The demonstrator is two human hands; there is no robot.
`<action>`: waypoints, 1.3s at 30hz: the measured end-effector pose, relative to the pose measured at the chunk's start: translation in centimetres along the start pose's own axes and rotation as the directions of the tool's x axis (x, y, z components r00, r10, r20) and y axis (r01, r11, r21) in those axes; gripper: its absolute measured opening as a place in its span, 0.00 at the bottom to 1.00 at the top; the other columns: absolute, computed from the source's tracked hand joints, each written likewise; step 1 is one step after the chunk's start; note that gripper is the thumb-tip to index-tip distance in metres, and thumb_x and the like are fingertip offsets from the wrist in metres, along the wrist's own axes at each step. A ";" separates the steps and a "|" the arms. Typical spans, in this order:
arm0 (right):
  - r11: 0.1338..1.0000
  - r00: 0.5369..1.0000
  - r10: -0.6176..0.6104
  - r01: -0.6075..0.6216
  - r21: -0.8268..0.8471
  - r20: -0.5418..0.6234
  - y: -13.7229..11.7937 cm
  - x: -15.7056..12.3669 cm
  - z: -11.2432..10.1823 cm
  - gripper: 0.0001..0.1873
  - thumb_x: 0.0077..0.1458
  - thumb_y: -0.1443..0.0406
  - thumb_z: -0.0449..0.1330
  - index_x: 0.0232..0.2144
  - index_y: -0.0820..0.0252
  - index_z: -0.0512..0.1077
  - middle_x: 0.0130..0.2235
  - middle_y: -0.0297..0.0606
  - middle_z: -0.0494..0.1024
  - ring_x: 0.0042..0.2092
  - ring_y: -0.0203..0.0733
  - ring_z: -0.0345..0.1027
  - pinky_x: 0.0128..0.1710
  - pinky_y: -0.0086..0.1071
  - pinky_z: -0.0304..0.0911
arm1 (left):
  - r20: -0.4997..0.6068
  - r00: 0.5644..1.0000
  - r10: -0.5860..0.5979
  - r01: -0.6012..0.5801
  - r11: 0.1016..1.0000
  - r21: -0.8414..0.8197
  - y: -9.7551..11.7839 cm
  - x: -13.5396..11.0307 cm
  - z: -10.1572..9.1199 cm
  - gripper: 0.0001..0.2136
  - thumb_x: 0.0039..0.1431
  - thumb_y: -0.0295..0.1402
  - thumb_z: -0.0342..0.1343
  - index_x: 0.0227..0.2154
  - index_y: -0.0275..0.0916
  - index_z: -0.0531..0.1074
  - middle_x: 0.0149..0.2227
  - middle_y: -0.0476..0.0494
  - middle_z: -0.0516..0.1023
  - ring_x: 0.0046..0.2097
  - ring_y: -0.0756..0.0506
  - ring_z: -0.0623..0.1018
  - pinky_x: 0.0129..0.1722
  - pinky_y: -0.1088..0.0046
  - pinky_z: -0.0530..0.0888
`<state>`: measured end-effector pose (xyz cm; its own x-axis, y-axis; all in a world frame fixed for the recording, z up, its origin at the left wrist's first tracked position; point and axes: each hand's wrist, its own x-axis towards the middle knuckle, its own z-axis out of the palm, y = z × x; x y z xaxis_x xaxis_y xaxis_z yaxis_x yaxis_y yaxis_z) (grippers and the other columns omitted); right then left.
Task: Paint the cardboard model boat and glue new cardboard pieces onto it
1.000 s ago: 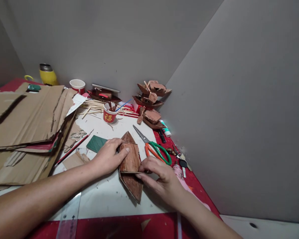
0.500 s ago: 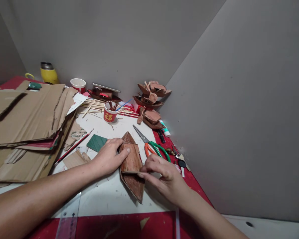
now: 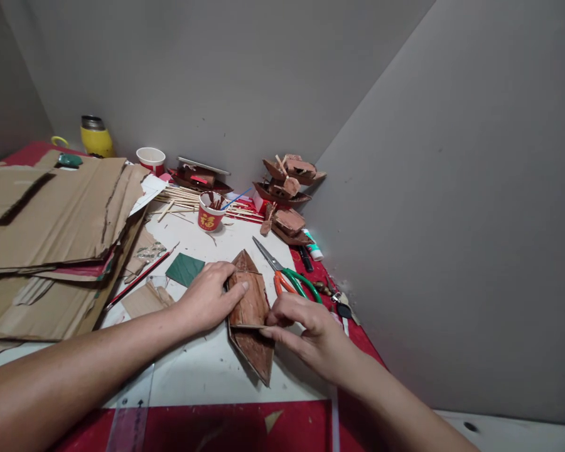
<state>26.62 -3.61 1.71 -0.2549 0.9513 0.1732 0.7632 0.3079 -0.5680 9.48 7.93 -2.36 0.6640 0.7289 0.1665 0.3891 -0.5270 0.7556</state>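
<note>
A brown bark boat model lies on the white work surface, pointed at both ends, with an arched bark cabin piece on its middle. My left hand grips the cabin from the left, thumb pressed on its top. My right hand pinches the cabin's right lower edge with curled fingers. Both hands hold the same model flat on the table.
Orange and green scissors lie just right of the boat. A green card, a red pencil and stacked cardboard sit left. Behind are a red cup, sticks, finished boats, a glue stick. A ruler lies in front.
The view has shifted slightly. My right hand has slid a little left along the cabin's lower edge; the left hand keeps its hold.
</note>
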 end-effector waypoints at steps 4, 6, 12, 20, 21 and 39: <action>1.000 1.000 -0.009 0.009 -0.010 0.021 -0.1 0.3 -0.2 0.14 0.62 0.60 0.57 0.25 0.59 0.68 0.27 0.35 0.70 0.30 0.39 0.63 0.29 0.30 0.58 | -0.004 1.000 0.006 -0.006 1.000 -0.005 -0.1 -0.1 0.1 0.12 0.62 0.37 0.49 0.38 0.36 0.73 0.43 0.38 0.77 0.48 0.39 0.73 0.51 0.60 0.68; 0.999 0.999 -0.016 0.017 -0.029 0.033 -0.1 0.4 -0.1 0.14 0.63 0.60 0.56 0.25 0.59 0.68 0.27 0.35 0.70 0.30 0.39 0.62 0.29 0.31 0.58 | -0.007 1.000 0.006 -0.006 1.000 -0.007 -0.1 -0.1 0.1 0.11 0.61 0.37 0.49 0.37 0.37 0.73 0.43 0.38 0.78 0.48 0.39 0.74 0.51 0.60 0.68; 0.999 1.000 -0.020 0.020 -0.025 0.015 0.1 0.2 0.3 0.13 0.62 0.61 0.57 0.26 0.58 0.67 0.27 0.36 0.70 0.30 0.39 0.62 0.30 0.31 0.59 | -0.010 1.000 0.009 -0.009 1.000 -0.004 0.1 0.0 0.2 0.13 0.61 0.37 0.49 0.40 0.35 0.73 0.44 0.36 0.77 0.48 0.39 0.74 0.51 0.61 0.68; 1.000 1.000 -0.008 0.008 -0.016 -0.009 0.2 -0.1 0.4 0.10 0.61 0.63 0.58 0.27 0.58 0.67 0.29 0.35 0.70 0.32 0.39 0.63 0.31 0.31 0.59 | -0.009 1.000 0.015 -0.015 1.000 -0.008 0.1 -0.1 -0.1 0.11 0.61 0.37 0.49 0.38 0.37 0.73 0.42 0.38 0.78 0.47 0.39 0.74 0.50 0.61 0.69; 1.000 1.000 -0.010 0.010 -0.017 -0.002 0.2 -0.1 0.4 0.10 0.61 0.64 0.58 0.27 0.58 0.66 0.29 0.35 0.70 0.32 0.39 0.63 0.31 0.31 0.59 | -0.008 1.000 0.015 -0.015 1.000 -0.010 0.1 -0.1 -0.1 0.11 0.61 0.37 0.49 0.38 0.36 0.73 0.42 0.38 0.78 0.47 0.39 0.74 0.50 0.61 0.68; 0.973 0.998 -0.063 0.060 -0.222 -0.007 0.0 -0.2 0.3 0.46 0.53 0.57 0.65 0.66 0.53 0.44 0.64 0.50 0.59 0.65 0.56 0.50 0.61 0.52 0.52 | -0.022 0.997 0.080 -0.081 0.996 -0.039 -0.2 -0.5 0.1 0.14 0.63 0.38 0.48 0.43 0.37 0.73 0.44 0.38 0.78 0.49 0.40 0.74 0.52 0.61 0.67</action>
<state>26.52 -3.82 1.38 -0.2982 0.9301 0.2144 0.8592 0.3594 -0.3641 9.15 7.62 -2.62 0.6790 0.6938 0.2400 0.3092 -0.5667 0.7637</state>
